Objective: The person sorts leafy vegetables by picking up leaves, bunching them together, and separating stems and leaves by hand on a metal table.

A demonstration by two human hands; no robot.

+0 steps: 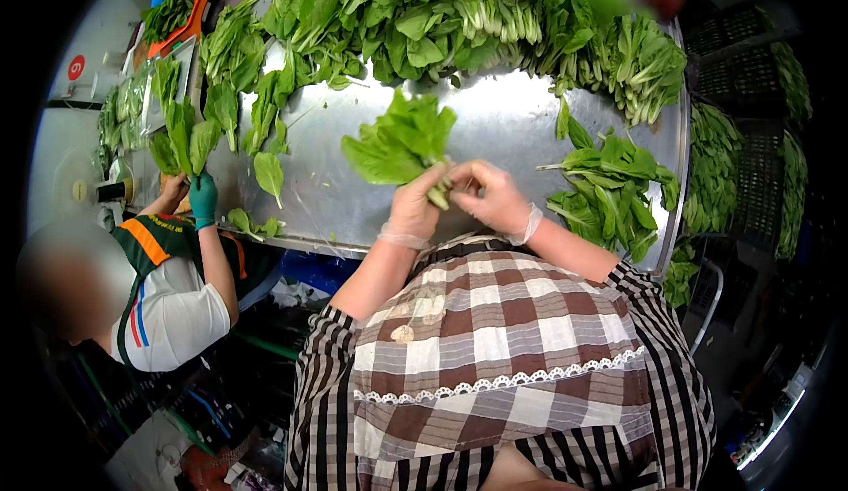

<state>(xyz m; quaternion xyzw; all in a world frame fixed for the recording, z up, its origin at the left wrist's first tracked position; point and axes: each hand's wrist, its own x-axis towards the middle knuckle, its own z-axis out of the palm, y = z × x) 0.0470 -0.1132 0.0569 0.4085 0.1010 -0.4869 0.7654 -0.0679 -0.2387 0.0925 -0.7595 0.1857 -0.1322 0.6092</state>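
Observation:
My left hand (pixel 413 209), in a thin clear glove, is closed around the stems of a bunch of leafy greens (pixel 397 140). The leaves fan out upward and to the left above the metal table (pixel 327 138). My right hand (pixel 491 197), gloved the same way, has its fingers curled in a pinch at the pale stem ends, beside the left hand. Loose leafy greens (pixel 609 192) lie on the table to the right of my right hand. Beyond both hands, a large heap of greens (pixel 424 23) covers the far side.
At left, a co-worker (pixel 177 305) holds greens (pixel 184 138) in a teal-gloved hand (pixel 203 200). Stray leaves (pixel 268 176) lie between us. An orange object (pixel 190 23) is at the far left. Black crates (pixel 758 173) with greens stand beyond the table's right edge.

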